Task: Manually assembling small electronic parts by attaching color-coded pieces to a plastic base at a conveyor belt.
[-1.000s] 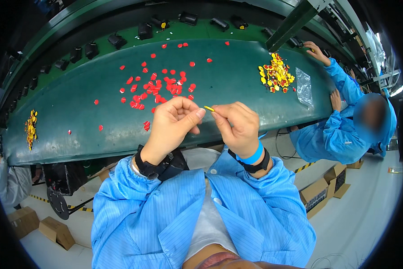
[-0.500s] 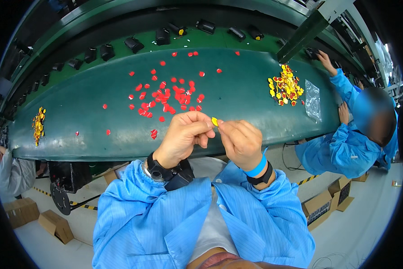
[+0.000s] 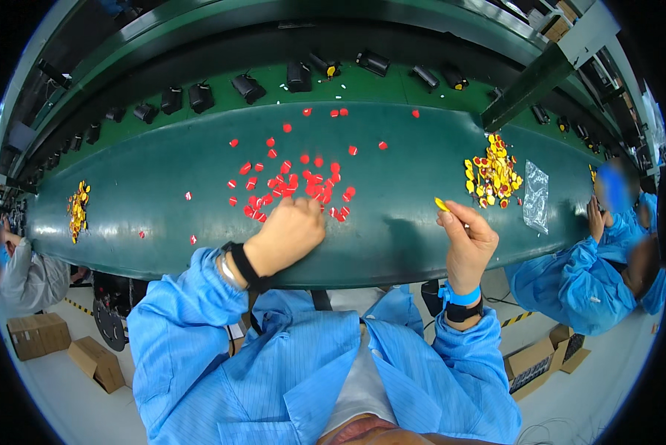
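My right hand (image 3: 469,239) is raised over the table's front part, pinching a small yellow sticker-like piece (image 3: 440,203) between thumb and fingertips. My left hand (image 3: 291,233) reaches down at the near edge of a loose scatter of small red round pieces (image 3: 279,183), its fingers bent inward. The back of that hand covers its fingertips, so whatever they pinch is hidden. To the right, beyond my right hand, lies a pile of yellow pieces with dark red centres (image 3: 494,172).
A clear plastic bag (image 3: 536,197) lies right of the yellow pile. Another yellow pile (image 3: 78,211) is at far left. Black devices (image 3: 247,88) line the green conveyor (image 3: 392,87) behind the table. A green post (image 3: 525,87) rises at right. Co-workers (image 3: 596,285) sit at both sides.
My hands have parted from each other. The left went down and left to the red pieces; the right moved right, still holding the yellow piece. The whole view has shifted slightly.
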A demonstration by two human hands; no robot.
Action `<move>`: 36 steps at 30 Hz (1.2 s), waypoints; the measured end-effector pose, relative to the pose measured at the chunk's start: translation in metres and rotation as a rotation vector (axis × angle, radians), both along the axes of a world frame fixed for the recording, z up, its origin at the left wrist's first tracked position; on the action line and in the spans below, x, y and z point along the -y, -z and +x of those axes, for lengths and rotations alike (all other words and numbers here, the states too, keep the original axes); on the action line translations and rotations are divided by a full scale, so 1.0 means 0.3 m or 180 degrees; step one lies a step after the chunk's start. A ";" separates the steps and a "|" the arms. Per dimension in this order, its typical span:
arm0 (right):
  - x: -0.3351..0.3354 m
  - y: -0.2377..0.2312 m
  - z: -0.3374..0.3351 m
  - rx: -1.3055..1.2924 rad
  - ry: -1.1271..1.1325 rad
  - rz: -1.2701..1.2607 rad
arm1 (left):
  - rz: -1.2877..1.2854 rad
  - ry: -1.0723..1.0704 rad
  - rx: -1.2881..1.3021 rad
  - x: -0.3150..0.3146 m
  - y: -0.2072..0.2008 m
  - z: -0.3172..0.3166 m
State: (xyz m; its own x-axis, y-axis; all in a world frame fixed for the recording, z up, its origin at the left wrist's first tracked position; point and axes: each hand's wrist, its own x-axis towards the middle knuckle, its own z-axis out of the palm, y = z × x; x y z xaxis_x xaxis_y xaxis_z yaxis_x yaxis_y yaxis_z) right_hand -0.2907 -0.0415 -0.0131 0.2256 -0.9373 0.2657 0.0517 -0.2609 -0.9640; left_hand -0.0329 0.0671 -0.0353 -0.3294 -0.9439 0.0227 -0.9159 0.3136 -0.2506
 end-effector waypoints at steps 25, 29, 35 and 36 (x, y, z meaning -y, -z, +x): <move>0.103 0.137 -0.085 -0.1925 0.0420 0.0450 | -0.0466 -0.3729 -0.4657 0.400 -0.015 1.002; 0.101 0.110 -0.103 -0.2717 0.0421 0.0042 | -0.0824 -0.2670 -0.5250 0.343 -0.095 0.869; 0.094 0.050 -0.082 -0.1479 -0.0137 0.0661 | -0.0812 -0.1327 -0.5631 0.117 -0.195 0.454; 0.083 0.025 -0.059 -0.1103 -0.0290 0.0781 | -0.0856 -0.1059 -0.5800 0.095 -0.179 0.382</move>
